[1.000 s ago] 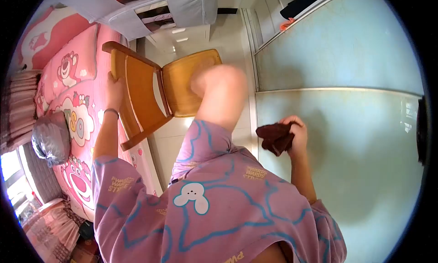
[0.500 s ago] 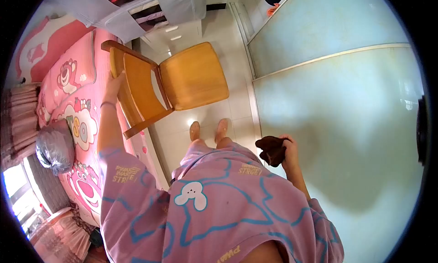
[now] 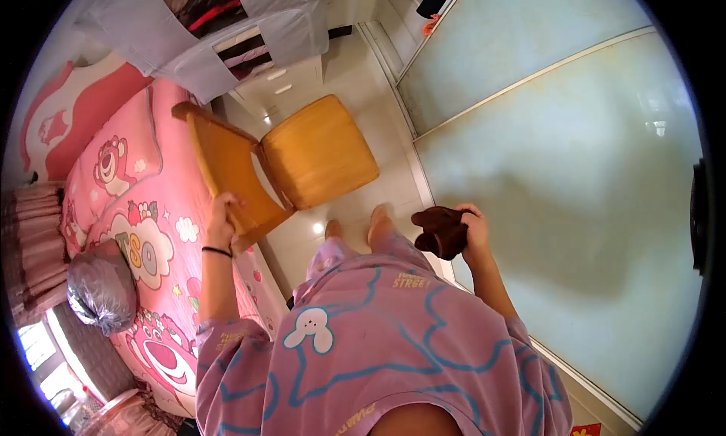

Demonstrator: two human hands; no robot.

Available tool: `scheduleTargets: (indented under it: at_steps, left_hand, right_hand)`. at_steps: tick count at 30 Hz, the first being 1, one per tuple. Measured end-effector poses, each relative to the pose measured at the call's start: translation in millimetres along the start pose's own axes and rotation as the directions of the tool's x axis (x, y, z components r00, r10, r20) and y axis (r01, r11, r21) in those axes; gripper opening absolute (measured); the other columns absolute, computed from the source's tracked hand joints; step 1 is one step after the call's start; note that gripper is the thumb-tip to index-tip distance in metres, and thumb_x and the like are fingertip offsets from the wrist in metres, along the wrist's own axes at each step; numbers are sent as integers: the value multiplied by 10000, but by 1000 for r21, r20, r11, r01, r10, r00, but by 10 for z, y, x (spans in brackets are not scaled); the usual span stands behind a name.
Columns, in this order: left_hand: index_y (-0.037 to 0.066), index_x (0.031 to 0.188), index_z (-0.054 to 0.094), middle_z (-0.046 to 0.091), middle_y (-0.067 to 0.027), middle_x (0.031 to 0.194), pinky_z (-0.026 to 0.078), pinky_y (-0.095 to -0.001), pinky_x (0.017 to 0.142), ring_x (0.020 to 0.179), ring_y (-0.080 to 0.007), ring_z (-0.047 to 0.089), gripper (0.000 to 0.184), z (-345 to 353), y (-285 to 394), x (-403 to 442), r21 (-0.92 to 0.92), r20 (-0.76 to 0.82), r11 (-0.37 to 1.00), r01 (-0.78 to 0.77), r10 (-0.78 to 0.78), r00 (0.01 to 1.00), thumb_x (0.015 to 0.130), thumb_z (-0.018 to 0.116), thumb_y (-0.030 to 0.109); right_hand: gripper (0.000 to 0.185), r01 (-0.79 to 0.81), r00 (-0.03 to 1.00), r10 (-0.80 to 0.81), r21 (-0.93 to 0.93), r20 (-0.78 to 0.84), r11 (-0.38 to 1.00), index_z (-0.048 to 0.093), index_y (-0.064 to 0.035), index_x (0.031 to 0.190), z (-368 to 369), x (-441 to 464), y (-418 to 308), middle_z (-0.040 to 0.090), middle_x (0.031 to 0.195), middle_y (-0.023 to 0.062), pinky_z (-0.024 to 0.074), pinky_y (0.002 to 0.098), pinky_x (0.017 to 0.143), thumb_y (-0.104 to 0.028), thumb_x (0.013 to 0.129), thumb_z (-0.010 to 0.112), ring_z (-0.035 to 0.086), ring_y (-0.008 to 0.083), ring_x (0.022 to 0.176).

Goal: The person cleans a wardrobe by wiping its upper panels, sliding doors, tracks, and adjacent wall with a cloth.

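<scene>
A wooden chair [image 3: 321, 152] with a smooth yellow-brown seat stands on the floor ahead of me, its backrest toward the bed. My left hand [image 3: 221, 220] is closed around the top rail of that backrest, near the end closest to me. In my right hand [image 3: 475, 230], out to the right, hangs a bunched dark brown cloth [image 3: 441, 233]. The fingers grip its right side, and its folds hide its exact shape.
A pink bed [image 3: 181, 186] runs along the left, with a tied plastic bag [image 3: 102, 288] on it. Frosted sliding doors [image 3: 560, 179] line the right side. A white drawer unit [image 3: 280, 88] and a grey fabric wardrobe [image 3: 219, 35] stand at the far end.
My left hand has slid along the backrest's top rail toward me. The chair appears slightly turned and lower in view. My right hand still holds the brown cloth.
</scene>
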State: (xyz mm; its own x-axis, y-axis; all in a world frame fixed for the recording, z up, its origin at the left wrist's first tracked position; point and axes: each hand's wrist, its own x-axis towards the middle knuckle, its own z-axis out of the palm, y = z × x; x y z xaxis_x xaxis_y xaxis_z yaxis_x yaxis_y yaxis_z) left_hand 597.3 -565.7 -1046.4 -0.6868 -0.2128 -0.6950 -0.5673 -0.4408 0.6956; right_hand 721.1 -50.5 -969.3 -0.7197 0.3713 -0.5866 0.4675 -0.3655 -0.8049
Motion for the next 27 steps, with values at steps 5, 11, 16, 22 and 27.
scheduleTargets:
  at_steps: [5, 11, 16, 22, 27]
  left_hand:
    - [-32, 899, 557, 603, -126, 839, 537, -363, 707, 755, -247, 596, 207, -614, 37, -136, 89, 20, 996, -29, 27, 999, 696, 535, 3]
    - [-83, 1007, 577, 627, -144, 921, 552, -348, 733, 759, -255, 633, 322, -955, 121, -386, 174, -64, 985, 15, -4, 998, 734, 537, 83]
    - [-73, 1122, 551, 645, -175, 1063, 563, -382, 774, 896, -284, 648, 406, -1065, 34, -448, 162, -149, 986, 41, -17, 989, 760, 553, 110]
    - [-58, 1290, 470, 624, -192, 1135, 567, -399, 825, 962, -311, 651, 551, -1303, -143, -300, 496, -347, 868, -22, 222, 911, 770, 571, 93]
    - [-3, 1375, 458, 509, -177, 1362, 474, -408, 1007, 1172, -334, 565, 496, 709, 8, -432, 976, -177, 208, -66, 931, 319, 886, 541, 27]
  right_hand:
    - [191, -30, 998, 29, -14, -63, 999, 623, 10, 895, -139, 161, -42, 622, 791, 99, 504, 292, 636, -13, 752, 500, 602, 183, 683]
    - [200, -45, 999, 45, -111, -8, 993, 630, 22, 896, -100, 669, -373, 625, 804, 111, 507, 300, 637, -20, 754, 495, 606, 193, 692]
    - [214, -66, 990, 89, -198, 110, 978, 644, 20, 905, -103, 1301, -665, 632, 818, 116, 505, 317, 682, -27, 757, 497, 614, 208, 750]
    - [301, 388, 917, -216, -631, 335, 672, 681, -8, 1002, 329, 2158, -844, 686, 923, 162, 485, 356, 846, -74, 781, 489, 646, 296, 927]
    - [415, 502, 836, -424, -799, 349, 331, 591, -18, 1195, 841, 2966, -1097, 613, 1165, 206, 469, 437, 927, -102, 799, 501, 605, 412, 1041]
